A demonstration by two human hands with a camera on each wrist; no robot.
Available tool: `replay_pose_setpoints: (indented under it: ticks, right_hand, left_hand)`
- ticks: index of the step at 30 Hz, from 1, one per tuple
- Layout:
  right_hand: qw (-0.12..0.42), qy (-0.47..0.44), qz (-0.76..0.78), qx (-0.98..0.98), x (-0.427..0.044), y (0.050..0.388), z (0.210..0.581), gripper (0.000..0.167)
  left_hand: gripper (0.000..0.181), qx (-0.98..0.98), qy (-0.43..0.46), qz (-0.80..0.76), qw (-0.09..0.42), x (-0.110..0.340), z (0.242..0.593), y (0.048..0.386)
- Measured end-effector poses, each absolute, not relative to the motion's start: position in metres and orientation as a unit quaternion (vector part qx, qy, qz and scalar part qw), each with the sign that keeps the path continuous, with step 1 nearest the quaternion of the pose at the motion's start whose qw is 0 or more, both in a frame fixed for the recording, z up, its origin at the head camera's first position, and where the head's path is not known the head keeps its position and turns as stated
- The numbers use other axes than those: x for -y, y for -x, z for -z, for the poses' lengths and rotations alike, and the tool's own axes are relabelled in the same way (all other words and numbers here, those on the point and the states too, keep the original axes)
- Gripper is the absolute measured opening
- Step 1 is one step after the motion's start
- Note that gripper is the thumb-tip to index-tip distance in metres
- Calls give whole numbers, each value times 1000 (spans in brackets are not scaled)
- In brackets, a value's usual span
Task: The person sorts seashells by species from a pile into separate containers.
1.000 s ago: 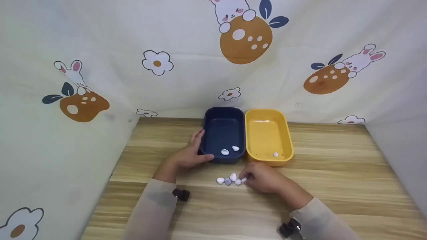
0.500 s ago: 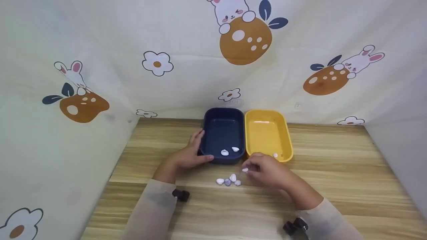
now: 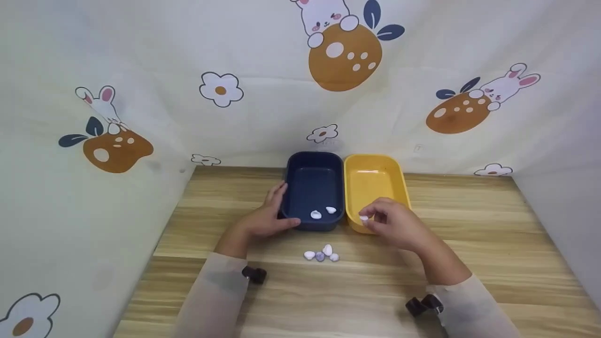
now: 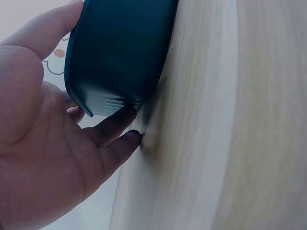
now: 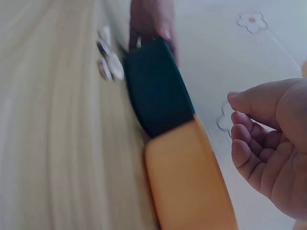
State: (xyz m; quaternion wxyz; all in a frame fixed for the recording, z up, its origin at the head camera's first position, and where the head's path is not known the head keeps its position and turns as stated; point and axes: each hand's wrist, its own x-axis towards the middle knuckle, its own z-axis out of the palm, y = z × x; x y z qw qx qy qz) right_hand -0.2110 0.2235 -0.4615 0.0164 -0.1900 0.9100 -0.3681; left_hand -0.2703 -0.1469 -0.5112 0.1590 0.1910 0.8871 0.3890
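My right hand point(image 3: 396, 223) pinches a small white shell point(image 3: 364, 218) between thumb and fingertips, over the front end of the yellow tray point(image 3: 407, 188). In the right wrist view the thumb and fingertips of that hand point(image 5: 268, 143) are close together, and the shell does not show. My left hand point(image 3: 267, 216) rests on the front left corner of the dark blue tray point(image 3: 313, 188), thumb at the front rim, fingers along the side. The left wrist view has its fingers point(image 4: 115, 125) extended against the tray wall point(image 4: 122, 48). Two white shells point(image 3: 316, 214) lie inside the blue tray.
Several small pieces, white shells point(image 3: 327, 249) and greyish ones point(image 3: 320, 257), lie grouped on the wooden table point(image 3: 291, 300) before the trays. The trays stand side by side near the patterned curtain point(image 3: 263, 126) at the back.
My right hand has lifted the white shell from the group on the table and carried it right and away to over the yellow tray. The left hand has stayed at the blue tray.
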Motion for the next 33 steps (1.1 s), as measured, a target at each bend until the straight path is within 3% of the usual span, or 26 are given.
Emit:
replay_pose_setpoints:
  ticks: [16, 33]
  right_hand:
    - [9, 98, 368, -925, -267, 228, 453, 16]
    - [3, 63, 370, -927, -276, 232, 455, 25]
  left_hand:
    - [115, -883, -187, -400, 159, 147, 512, 270]
    - [118, -883, -196, -391, 166, 148, 509, 270]
